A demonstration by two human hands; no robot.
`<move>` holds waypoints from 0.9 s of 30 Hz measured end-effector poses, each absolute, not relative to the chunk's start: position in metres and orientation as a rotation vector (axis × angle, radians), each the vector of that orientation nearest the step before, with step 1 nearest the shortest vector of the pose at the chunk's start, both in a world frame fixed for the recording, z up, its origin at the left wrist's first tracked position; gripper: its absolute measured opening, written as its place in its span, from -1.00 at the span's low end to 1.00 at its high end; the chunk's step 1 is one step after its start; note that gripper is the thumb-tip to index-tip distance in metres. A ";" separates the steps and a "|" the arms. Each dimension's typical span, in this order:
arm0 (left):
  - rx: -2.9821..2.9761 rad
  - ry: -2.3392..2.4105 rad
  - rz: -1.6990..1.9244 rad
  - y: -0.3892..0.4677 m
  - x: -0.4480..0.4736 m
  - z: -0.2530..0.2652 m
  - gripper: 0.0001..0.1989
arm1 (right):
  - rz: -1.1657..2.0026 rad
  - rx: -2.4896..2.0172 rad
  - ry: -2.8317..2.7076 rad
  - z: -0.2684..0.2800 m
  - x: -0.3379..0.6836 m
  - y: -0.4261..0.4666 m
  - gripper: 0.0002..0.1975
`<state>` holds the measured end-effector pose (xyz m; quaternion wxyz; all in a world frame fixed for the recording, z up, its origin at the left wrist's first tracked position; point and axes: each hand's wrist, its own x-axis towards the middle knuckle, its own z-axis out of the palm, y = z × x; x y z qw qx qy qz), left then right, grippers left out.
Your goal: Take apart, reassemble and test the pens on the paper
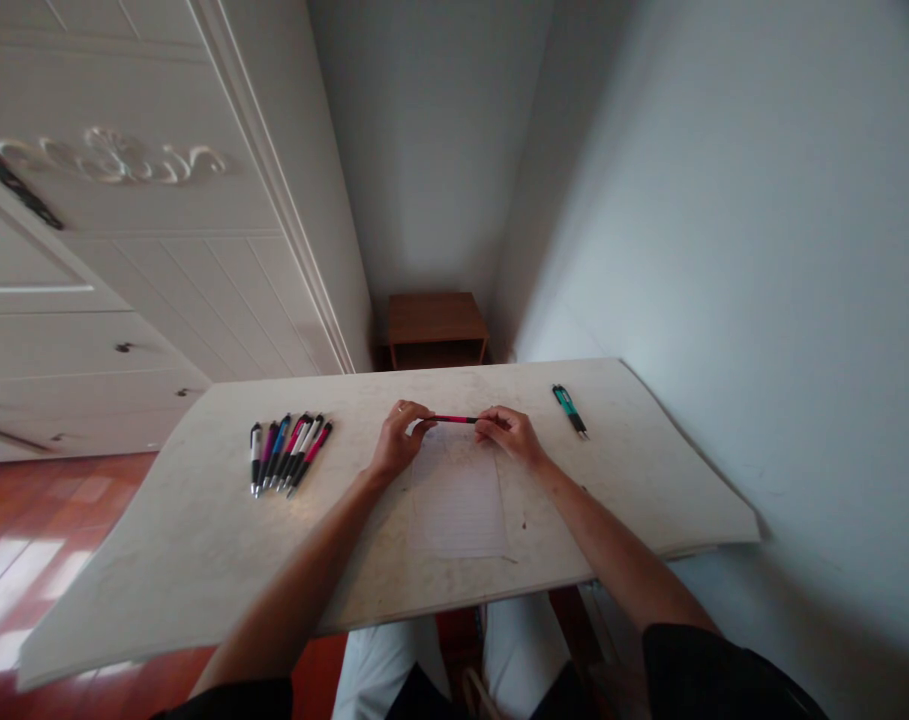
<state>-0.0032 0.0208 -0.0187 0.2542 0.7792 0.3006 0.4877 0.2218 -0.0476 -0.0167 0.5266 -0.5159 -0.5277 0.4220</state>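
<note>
On my far left I have a white cabinet with carved trim; its drawers are closed on the side I can see, so their contents are hidden from me. Red-brown flooring shows below it, with patches of light.

On the left part of the pale counter, I see a slanting row of click pens side by side, among them white, purple, blue and pink ones with black grips.

Next comes my left hand, fingers pinched on one end of a pink-and-black pen. Beyond the counter's far edge stands a brown wooden nightstand with an open front; I can't make out what its dark compartment holds.

The pink-and-black pen lies crosswise between my hands, near the top edge of a lined sheet. My right hand pinches its other end.

Farther right, a green pen lies apart, tilted, near the pale wall.
</note>
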 end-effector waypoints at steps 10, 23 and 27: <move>2.075 0.947 1.386 0.029 -0.006 -0.021 -0.97 | 0.523 -1.327 -1.347 -0.020 0.252 -0.037 -0.56; 2.080 1.035 1.376 0.032 -0.007 -0.025 -0.96 | 0.192 -1.476 -1.763 -0.044 0.269 -0.029 -0.81; 2.079 1.026 1.369 0.032 -0.007 -0.025 -0.95 | 0.208 -1.477 -1.740 -0.042 0.269 -0.029 -0.85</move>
